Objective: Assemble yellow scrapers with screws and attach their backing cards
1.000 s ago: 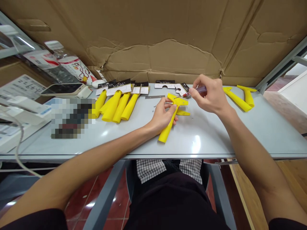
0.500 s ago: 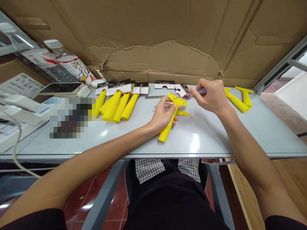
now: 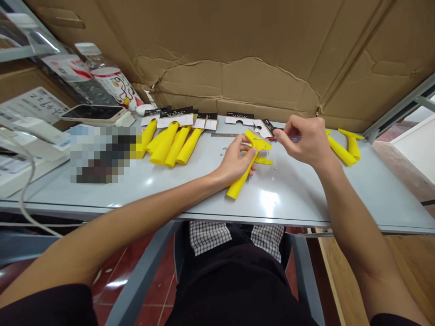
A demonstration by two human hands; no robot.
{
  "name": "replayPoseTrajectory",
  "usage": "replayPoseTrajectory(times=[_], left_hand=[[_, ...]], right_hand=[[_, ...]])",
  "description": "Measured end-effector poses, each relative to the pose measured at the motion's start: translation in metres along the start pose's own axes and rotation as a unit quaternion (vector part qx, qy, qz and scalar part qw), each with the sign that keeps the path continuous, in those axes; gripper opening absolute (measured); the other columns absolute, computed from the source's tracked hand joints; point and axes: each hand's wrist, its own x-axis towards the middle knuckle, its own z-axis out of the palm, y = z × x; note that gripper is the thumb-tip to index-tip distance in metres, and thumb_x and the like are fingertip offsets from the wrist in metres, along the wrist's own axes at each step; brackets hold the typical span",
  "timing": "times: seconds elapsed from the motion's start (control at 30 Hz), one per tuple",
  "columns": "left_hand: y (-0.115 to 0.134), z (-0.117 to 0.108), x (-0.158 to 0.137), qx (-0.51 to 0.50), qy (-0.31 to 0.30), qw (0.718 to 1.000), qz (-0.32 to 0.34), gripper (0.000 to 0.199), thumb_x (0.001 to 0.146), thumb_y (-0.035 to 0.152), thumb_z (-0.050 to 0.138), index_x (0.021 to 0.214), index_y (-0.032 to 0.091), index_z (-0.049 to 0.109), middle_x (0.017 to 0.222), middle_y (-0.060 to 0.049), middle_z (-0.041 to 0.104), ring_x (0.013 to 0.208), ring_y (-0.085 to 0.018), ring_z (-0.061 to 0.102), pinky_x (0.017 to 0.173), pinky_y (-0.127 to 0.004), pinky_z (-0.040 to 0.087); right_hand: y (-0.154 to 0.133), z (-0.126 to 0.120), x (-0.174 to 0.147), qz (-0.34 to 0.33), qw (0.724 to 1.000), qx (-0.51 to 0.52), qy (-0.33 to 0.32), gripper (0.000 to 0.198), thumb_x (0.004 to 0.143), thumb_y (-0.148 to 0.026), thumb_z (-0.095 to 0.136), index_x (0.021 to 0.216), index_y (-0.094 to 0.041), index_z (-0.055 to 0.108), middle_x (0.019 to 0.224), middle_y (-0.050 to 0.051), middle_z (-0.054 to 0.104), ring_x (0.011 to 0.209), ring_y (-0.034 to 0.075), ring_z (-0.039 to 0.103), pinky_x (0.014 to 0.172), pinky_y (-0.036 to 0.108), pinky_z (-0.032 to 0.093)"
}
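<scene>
My left hand (image 3: 237, 159) is wrapped around a yellow T-shaped scraper handle (image 3: 237, 183), which slants over the table with its wide head pointing away from me. In my right hand (image 3: 307, 139) is a screwdriver (image 3: 273, 139) with a reddish, partly see-through grip, mostly hidden by the fingers. Its thin shaft reaches left to the handle's head, at or near a hole there. Under the head lies a second flat yellow piece (image 3: 263, 160). Small screws (image 3: 275, 169) rest on the table to the right, and more tiny screws (image 3: 224, 148) lie left of the head.
A thin metal blade (image 3: 220, 135) and black-and-white cards (image 3: 239, 118) lie at the back. Several carded yellow handles (image 3: 166, 146) are on the left, near a phone (image 3: 95, 113) and bottles (image 3: 113, 81). Loose yellow pieces (image 3: 341, 149) lie right. Cardboard (image 3: 268, 81) stands behind the table.
The camera view has shifted slightly. My right hand has turned on the screwdriver, and its grip is more covered by the fingers. My left hand keeps the same hold on the scraper handle.
</scene>
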Motion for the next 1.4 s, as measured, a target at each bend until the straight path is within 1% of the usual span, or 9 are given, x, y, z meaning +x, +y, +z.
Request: replayPoseTrajectory(times=[0.17, 0.37, 0.63, 0.73, 0.9, 1.03, 1.2, 1.3, 1.4], left_hand=[[0.001, -0.003, 0.004, 0.021, 0.016, 1.000, 0.013, 0.015, 0.107, 0.021, 0.059, 0.113, 0.025, 0.046, 0.118, -0.008, 0.068, 0.052, -0.009, 0.065, 0.043, -0.027, 0.054], [-0.001, -0.008, 0.009, 0.054, 0.038, 0.998, 0.019, 0.015, 0.107, 0.021, 0.060, 0.113, 0.025, 0.047, 0.119, -0.009, 0.070, 0.052, -0.008, 0.065, 0.044, -0.024, 0.053], [-0.003, -0.008, 0.007, 0.089, 0.027, 0.995, 0.023, 0.014, 0.106, 0.021, 0.059, 0.112, 0.025, 0.047, 0.114, -0.008, 0.071, 0.050, -0.009, 0.064, 0.043, -0.024, 0.051], [0.000, -0.009, 0.008, 0.078, 0.028, 0.996, 0.020, 0.016, 0.104, 0.023, 0.064, 0.111, 0.025, 0.049, 0.113, -0.008, 0.070, 0.051, -0.010, 0.064, 0.043, -0.026, 0.051], [0.007, -0.011, 0.010, 0.050, 0.039, 0.997, 0.039, 0.024, 0.098, 0.024, 0.075, 0.113, 0.024, 0.055, 0.117, -0.009, 0.070, 0.054, -0.010, 0.065, 0.046, -0.025, 0.051], [0.017, -0.011, 0.008, 0.039, 0.029, 0.998, 0.041, 0.020, 0.100, 0.021, 0.072, 0.113, 0.023, 0.057, 0.118, -0.010, 0.072, 0.055, -0.010, 0.066, 0.047, -0.025, 0.052], [0.034, -0.015, 0.010, -0.023, 0.033, 0.999, -0.015, 0.014, 0.104, 0.019, 0.066, 0.116, 0.018, 0.058, 0.111, -0.013, 0.079, 0.058, -0.013, 0.070, 0.052, -0.027, 0.057], [0.041, -0.018, 0.013, -0.063, 0.028, 0.997, -0.023, 0.006, 0.108, 0.017, 0.059, 0.114, 0.016, 0.058, 0.110, -0.014, 0.081, 0.060, -0.013, 0.073, 0.055, -0.027, 0.059], [0.042, -0.019, 0.013, -0.082, 0.022, 0.996, -0.023, 0.008, 0.108, 0.018, 0.060, 0.115, 0.016, 0.059, 0.112, -0.013, 0.082, 0.062, -0.014, 0.074, 0.056, -0.026, 0.060]], right_hand=[[-0.009, -0.005, -0.003, -0.027, 0.995, 0.081, -0.053, 0.014, 0.080, -0.027, 0.074, 0.080, -0.025, 0.060, 0.072, 0.000, 0.068, 0.061, 0.018, 0.059, 0.062, 0.035, 0.048], [-0.002, -0.002, 0.002, 0.014, 0.997, 0.069, -0.014, 0.013, 0.093, -0.036, 0.075, 0.092, -0.024, 0.078, 0.089, 0.006, 0.082, 0.072, 0.023, 0.073, 0.072, 0.040, 0.059], [-0.004, 0.001, 0.002, 0.041, 0.998, 0.029, -0.041, 0.021, 0.100, -0.042, 0.070, 0.093, -0.023, 0.077, 0.074, 0.004, 0.077, 0.063, 0.021, 0.068, 0.068, 0.036, 0.053], [-0.001, -0.006, 0.003, 0.062, 0.994, 0.033, -0.081, 0.021, 0.100, -0.041, 0.070, 0.096, -0.022, 0.079, 0.072, 0.004, 0.075, 0.065, 0.021, 0.066, 0.068, 0.036, 0.051], [0.005, -0.014, 0.003, 0.044, 0.971, 0.035, -0.233, 0.034, 0.099, -0.032, 0.068, 0.131, -0.026, 0.079, 0.079, 0.000, 0.076, 0.068, 0.020, 0.064, 0.071, 0.034, 0.046], [0.005, -0.004, 0.001, 0.026, 0.951, 0.061, -0.301, 0.032, 0.100, -0.026, 0.060, 0.126, -0.023, 0.079, 0.088, 0.003, 0.078, 0.073, 0.020, 0.065, 0.073, 0.033, 0.046], [0.021, 0.003, 0.004, 0.053, 0.964, 0.066, -0.252, 0.024, 0.097, -0.026, 0.064, 0.118, -0.022, 0.076, 0.102, 0.005, 0.079, 0.076, 0.019, 0.066, 0.076, 0.033, 0.047], [0.040, 0.004, 0.005, 0.091, 0.969, -0.006, -0.230, 0.021, 0.093, -0.021, 0.067, 0.112, -0.020, 0.077, 0.091, 0.006, 0.077, 0.081, 0.022, 0.066, 0.078, 0.035, 0.047], [0.058, 0.007, 0.004, 0.157, 0.944, -0.080, -0.277, 0.025, 0.091, -0.019, 0.069, 0.114, -0.021, 0.079, 0.090, 0.007, 0.077, 0.085, 0.025, 0.066, 0.075, 0.036, 0.045]])
